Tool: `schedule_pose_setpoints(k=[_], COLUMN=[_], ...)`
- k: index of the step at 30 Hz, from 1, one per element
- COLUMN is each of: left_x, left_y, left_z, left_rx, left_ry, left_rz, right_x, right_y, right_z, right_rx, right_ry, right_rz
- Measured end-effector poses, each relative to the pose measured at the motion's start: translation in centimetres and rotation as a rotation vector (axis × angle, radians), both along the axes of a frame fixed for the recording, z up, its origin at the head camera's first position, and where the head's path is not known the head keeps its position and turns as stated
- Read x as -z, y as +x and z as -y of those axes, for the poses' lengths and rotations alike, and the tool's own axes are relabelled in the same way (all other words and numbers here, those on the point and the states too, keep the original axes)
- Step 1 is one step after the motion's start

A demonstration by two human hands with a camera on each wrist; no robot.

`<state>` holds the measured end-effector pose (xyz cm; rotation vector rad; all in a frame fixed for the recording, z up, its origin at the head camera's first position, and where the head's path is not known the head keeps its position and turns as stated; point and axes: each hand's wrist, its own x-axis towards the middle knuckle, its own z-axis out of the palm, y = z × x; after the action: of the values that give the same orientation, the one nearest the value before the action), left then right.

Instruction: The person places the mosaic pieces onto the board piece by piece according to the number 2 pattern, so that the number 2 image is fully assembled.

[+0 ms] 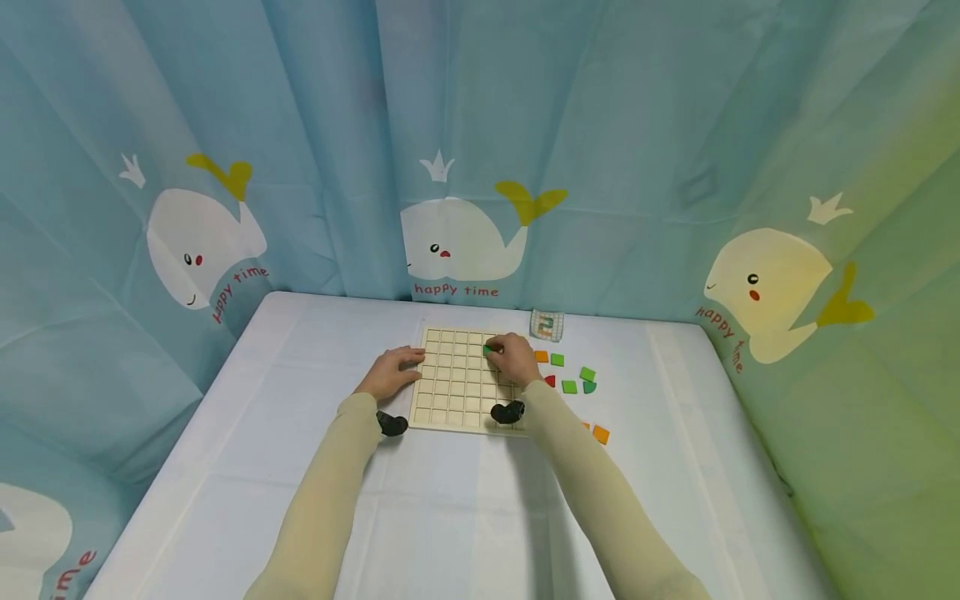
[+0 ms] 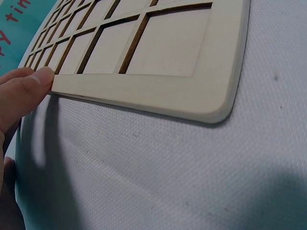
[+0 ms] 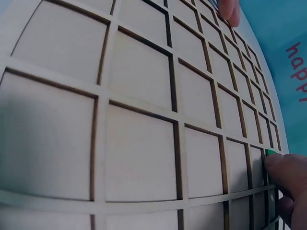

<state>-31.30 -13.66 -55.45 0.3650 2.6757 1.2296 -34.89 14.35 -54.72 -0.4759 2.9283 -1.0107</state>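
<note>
A pale wooden board (image 1: 452,390) with a grid of square recesses lies flat on the table. My right hand (image 1: 514,358) is over its far right part, pinching a small green piece (image 1: 487,351) between thumb and fingertips. In the right wrist view the green piece (image 3: 270,152) shows as a thin sliver at the fingertips, right at a far recess; its shape is mostly hidden. My left hand (image 1: 386,372) rests at the board's left edge, and in the left wrist view the thumb (image 2: 42,79) touches the rim.
Right of the board lie orange squares (image 1: 601,434), several green squares (image 1: 557,360), a dark green rounded piece (image 1: 589,387) and a partly covered red piece (image 1: 551,381). Behind them is a patterned card (image 1: 547,325). A blue whale-print curtain (image 1: 465,108) surrounds the table (image 1: 420,508).
</note>
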Motion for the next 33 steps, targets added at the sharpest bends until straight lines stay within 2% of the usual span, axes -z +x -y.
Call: schedule_pose_setpoints(k=[7,13,16,24,28,33], left_x=[0.3,0.5,0.5,0.6,0.8,0.7], left_y=[-0.2,-0.5,-0.4,-0.4,-0.5,-0.4], left_z=[0.0,0.0,0.0,0.1,0.2,0.2], left_rx=[0.009,0.012,0.006,0.013,0.012,0.016], left_ry=[-0.008,-0.012,-0.011,-0.016,-0.02,-0.036], left_rz=[0.002,-0.009,0.002,-0.016,-0.008,-0.014], right_x=[0.4,-0.8,-1.1,-2.0,-1.8,-1.0], right_y=[0.3,1.5,1.7,2.5,3.2,3.7], right_z=[-1.6,-4.6,-6.3,-10.4,-12.3,-14.0], right_rx=[0.043,0.092,0.139,0.229,0.245,0.219], right_ry=[-0.12,-0.212,-0.193,-0.141,-0.107,-0.044], right_rz=[-0.039,-0.127,-0.131,-0.018,0.01,0.039])
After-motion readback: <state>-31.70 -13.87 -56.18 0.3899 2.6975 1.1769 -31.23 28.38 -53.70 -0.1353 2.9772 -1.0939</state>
